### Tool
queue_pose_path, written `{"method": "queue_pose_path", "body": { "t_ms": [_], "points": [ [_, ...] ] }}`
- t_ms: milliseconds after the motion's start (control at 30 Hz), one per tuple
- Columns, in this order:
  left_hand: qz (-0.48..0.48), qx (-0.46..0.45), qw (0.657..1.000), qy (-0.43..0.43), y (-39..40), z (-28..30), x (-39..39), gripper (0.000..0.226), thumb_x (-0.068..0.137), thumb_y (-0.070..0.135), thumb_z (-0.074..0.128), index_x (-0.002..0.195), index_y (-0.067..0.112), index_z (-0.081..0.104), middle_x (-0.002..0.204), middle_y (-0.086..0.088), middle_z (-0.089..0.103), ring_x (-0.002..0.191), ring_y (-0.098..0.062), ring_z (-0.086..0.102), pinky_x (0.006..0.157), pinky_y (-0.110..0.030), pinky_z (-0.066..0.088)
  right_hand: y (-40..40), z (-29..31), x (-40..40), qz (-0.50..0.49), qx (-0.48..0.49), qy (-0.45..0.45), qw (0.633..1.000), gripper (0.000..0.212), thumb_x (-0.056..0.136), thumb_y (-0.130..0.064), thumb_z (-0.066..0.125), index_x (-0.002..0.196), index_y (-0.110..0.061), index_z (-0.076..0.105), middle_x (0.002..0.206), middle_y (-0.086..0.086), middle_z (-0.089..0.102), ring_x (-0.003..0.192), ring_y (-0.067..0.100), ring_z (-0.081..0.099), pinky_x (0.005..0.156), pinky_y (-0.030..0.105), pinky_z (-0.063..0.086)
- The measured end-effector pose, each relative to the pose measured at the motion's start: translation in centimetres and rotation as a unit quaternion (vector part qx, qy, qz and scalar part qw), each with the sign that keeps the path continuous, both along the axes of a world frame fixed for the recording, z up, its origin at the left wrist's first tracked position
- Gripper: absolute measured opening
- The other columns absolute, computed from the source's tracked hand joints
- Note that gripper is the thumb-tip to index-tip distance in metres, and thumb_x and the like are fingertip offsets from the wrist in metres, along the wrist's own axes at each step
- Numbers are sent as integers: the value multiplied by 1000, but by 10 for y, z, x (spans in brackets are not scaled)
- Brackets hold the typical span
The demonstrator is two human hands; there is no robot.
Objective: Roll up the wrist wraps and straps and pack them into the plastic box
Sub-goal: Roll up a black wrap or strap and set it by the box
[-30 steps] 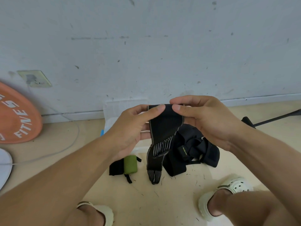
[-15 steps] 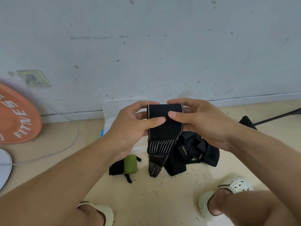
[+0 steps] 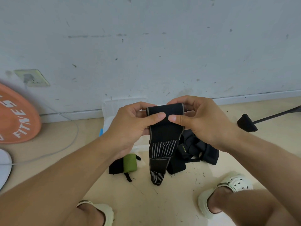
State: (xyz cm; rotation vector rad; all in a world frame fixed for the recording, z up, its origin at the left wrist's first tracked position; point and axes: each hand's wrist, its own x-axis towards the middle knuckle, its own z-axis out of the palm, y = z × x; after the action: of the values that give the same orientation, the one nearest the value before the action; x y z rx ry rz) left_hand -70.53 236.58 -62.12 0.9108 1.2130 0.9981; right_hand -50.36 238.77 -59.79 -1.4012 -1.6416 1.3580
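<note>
Black wrist wrap (image 3: 164, 128): held up in the air in front of the wall, its top end folded over, its striped tail hanging down toward the floor.

Left hand (image 3: 130, 128): grips the wrap's left edge, thumb pressed on the front, fingers curled behind.

Right hand (image 3: 203, 121): grips the right edge the same way, its thumb tip just beside the left thumb.

Clear plastic box (image 3: 114, 108): on the floor against the wall, behind the hands, largely hidden by them.

Pile of black straps (image 3: 200, 150): on the floor beneath the right hand, beside the hanging tail.

Green and black rolled wrap (image 3: 128, 163): on the floor under the left wrist.

Orange weight plate (image 3: 16, 118): leaning at the far left, lettering partly readable.

Pale clogs (image 3: 231, 186): one on each foot, at the bottom of the view.
</note>
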Motion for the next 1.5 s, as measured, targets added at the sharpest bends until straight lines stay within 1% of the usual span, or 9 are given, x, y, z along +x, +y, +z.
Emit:
{"method": "queue_pose_path", "body": {
  "t_ms": [233, 367, 600, 733, 867, 967, 1167, 1367, 1500],
  "points": [
    [-62, -37, 997, 6, -3, 5, 0, 51, 76, 41, 76, 120, 17, 73, 110, -4, 79, 103, -23, 76, 88, -41, 62, -1, 3, 3, 1, 23, 47, 999, 26, 90, -6, 77, 103, -28, 73, 102, 13, 76, 91, 31, 76, 82, 49, 64],
    [-88, -60, 994, -4, -4, 9, 2, 59, 76, 61, 64, 120, 23, 75, 110, -2, 79, 105, -22, 75, 91, -43, 61, -1, 5, 4, 8, 24, 62, 998, 27, 89, -2, 77, 101, -26, 73, 99, 7, 77, 95, 27, 75, 80, 44, 65],
    [-27, -32, 999, -24, -2, 6, -1, 39, 79, 29, 76, 115, 15, 75, 107, -4, 78, 101, -25, 76, 85, -39, 61, 0, 5, 2, -3, -13, 67, 998, 31, 81, 3, 81, 99, -21, 75, 107, 13, 76, 94, 33, 76, 87, 46, 64],
    [-5, -17, 1000, -24, -1, 7, -3, 31, 88, 7, 75, 117, 15, 73, 103, -5, 79, 99, -24, 77, 83, -33, 62, 2, 8, 3, 8, -99, 110, 989, 40, 79, -18, 83, 117, -19, 70, 121, 8, 72, 101, 29, 76, 91, 40, 63],
    [-6, -4, 1000, -4, -2, 7, -2, 35, 86, 2, 77, 115, 19, 72, 103, -4, 79, 98, -23, 77, 87, -34, 62, 1, 5, 3, 34, -138, 79, 987, 43, 82, -32, 76, 123, -19, 68, 115, 9, 76, 103, 24, 76, 99, 44, 59],
    [-13, -6, 1000, 2, -2, 7, -2, 36, 85, 3, 78, 118, 19, 72, 107, -3, 79, 100, -21, 77, 88, -38, 62, 0, 4, 2, 25, -123, 71, 990, 30, 90, -23, 74, 119, -19, 68, 110, 7, 78, 100, 22, 76, 90, 38, 62],
    [-44, -53, 996, -47, -3, 9, 0, 47, 80, 33, 74, 122, 13, 70, 108, -3, 76, 95, -20, 73, 74, -33, 61, 1, 6, 3, -22, -88, 125, 988, 31, 90, -4, 74, 117, -17, 67, 111, 10, 75, 91, 27, 77, 71, 34, 63],
    [-80, -98, 991, -46, -5, 10, 1, 54, 81, 57, 63, 123, 24, 71, 115, -15, 76, 108, -33, 72, 99, -51, 58, 0, 1, 3, -39, -22, 109, 993, 31, 86, 0, 78, 104, -23, 70, 112, 13, 72, 86, 30, 74, 70, 37, 62],
    [-85, -110, 990, -36, -6, 10, 3, 55, 83, 59, 61, 125, 24, 69, 122, -20, 73, 117, -38, 68, 102, -55, 55, -2, -4, 0, -44, 20, 91, 995, 36, 83, 2, 80, 92, -31, 74, 107, 7, 73, 97, 39, 72, 82, 47, 63]
  ]
}}
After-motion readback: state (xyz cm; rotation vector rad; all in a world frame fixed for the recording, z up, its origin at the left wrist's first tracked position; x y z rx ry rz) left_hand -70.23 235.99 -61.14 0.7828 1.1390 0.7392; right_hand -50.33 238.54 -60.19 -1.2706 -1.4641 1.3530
